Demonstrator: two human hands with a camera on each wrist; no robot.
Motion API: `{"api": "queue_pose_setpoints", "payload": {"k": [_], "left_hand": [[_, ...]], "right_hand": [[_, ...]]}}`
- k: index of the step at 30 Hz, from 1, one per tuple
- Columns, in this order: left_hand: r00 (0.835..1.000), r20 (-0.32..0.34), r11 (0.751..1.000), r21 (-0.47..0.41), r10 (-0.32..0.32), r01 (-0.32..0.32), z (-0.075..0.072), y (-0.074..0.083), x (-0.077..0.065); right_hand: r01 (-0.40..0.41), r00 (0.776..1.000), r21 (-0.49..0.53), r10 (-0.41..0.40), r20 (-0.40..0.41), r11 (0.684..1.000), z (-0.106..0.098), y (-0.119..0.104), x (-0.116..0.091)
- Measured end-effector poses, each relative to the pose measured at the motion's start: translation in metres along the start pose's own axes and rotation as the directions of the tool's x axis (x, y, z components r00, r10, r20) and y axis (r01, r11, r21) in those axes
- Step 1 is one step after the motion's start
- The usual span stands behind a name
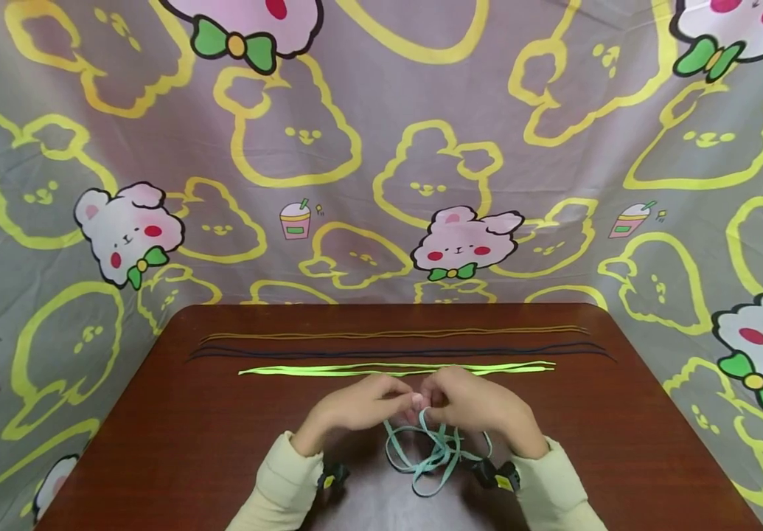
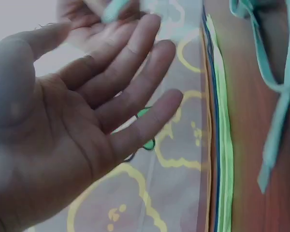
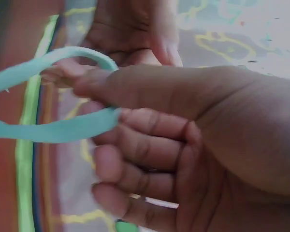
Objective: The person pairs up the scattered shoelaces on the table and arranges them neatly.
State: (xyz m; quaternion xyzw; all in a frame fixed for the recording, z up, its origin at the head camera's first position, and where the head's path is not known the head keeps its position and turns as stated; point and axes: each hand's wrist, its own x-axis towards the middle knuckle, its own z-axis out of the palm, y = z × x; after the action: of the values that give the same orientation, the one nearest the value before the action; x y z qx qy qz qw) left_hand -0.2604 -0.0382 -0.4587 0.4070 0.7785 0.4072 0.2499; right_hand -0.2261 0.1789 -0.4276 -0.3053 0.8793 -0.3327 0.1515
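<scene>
A mint-green flat shoelace [image 3: 63, 131] loops out between the thumb and index finger of my right hand [image 1: 481, 402], which pinches it. Below both hands the rest of the lace [image 1: 447, 451] hangs in a loose tangle over the table. My left hand [image 1: 357, 405] is close beside the right one, thumb toward it. In the left wrist view its fingers [image 2: 145, 101] are spread and slightly bent, with nothing between them. One lace end [image 2: 265, 176] dangles at the right side of that view.
Beyond the hands, neon yellow-green laces [image 1: 288, 370] lie stretched across the dark red-brown table [image 1: 175, 442]. Behind them run navy laces [image 1: 328, 355], then brown laces [image 1: 328, 335]. A patterned cloth [image 1: 368, 96] rises around the table's back and sides.
</scene>
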Motion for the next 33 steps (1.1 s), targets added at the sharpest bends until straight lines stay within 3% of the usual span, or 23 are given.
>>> {"api": "queue_pose_setpoints", "payload": {"k": [4, 8, 16, 22, 28, 33], "left_hand": [[0.997, 0.005, 0.995, -0.060, 0.076, -0.075, 0.003, 0.010, -0.001], [0.987, -0.056, 0.981, -0.113, 0.152, -0.158, 0.004, 0.024, -0.003], [0.971, -0.149, 0.965, -0.156, 0.188, -0.211, -0.002, 0.045, -0.023], [0.963, -0.214, 0.973, -0.125, 0.163, -0.192, -0.009, 0.039, -0.044], [0.964, -0.228, 0.985, -0.074, 0.135, -0.155, -0.020, 0.031, -0.073], [0.965, -0.243, 0.993, -0.030, 0.101, -0.111, -0.031, 0.025, -0.100]], "right_hand": [[0.039, 0.991, -0.008, -0.040, -0.125, 0.999, -0.011, -0.016, -0.012], [0.060, 0.971, -0.022, -0.063, -0.231, 0.998, -0.022, -0.028, -0.026], [0.093, 0.954, -0.034, -0.099, -0.284, 0.995, -0.037, -0.036, -0.055], [0.104, 0.955, -0.014, -0.104, -0.278, 0.994, -0.047, -0.027, -0.072], [0.051, 0.961, -0.020, -0.055, -0.271, 0.998, -0.049, -0.015, -0.095], [0.053, 0.966, -0.031, -0.059, -0.252, 0.998, -0.047, 0.000, -0.108]]}}
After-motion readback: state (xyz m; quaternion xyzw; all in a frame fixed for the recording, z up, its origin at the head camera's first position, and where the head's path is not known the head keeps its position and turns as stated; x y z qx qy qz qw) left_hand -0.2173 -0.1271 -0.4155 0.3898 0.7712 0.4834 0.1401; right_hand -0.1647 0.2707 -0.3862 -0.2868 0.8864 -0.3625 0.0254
